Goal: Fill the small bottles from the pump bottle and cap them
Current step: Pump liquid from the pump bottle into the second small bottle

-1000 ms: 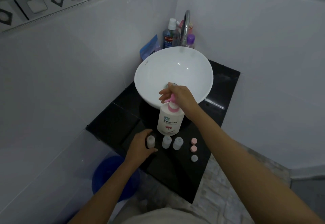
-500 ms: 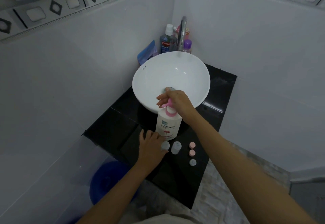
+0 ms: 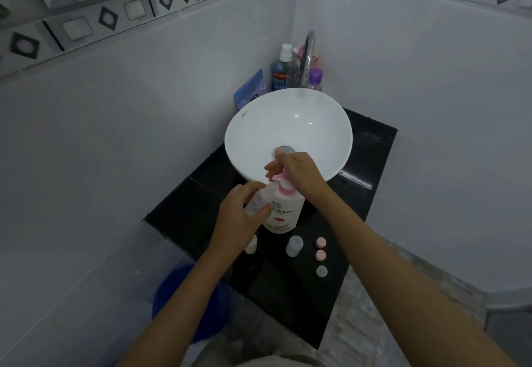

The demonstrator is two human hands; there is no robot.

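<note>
Head view: left hand [image 3: 237, 217] fingers gripping small clear plastic bottle [image 3: 259, 199] beside pink nozzle [image 3: 277, 177] of white pump bottle [image 3: 285, 211]; right hand [image 3: 296, 172] fingers curled over pump. Misaligned mouth risks spilling onto black desk [image 3: 359, 150].

The bathroom corner is dim and bluish-grey, with soft, even light and no hard shadows; the brightest surface is the white basin [image 3: 288, 133], which carries two small specular glints high on its inner wall. The glossy black counter [image 3: 368, 153] throws back a pale streak of glare just right of the basin. Wide-angle distortion bows the patterned tile border [image 3: 115, 18] toward the edges, and the small clear bottle [image 3: 259, 201] in the left hand [image 3: 240, 217] is smeared by motion blur.
</note>
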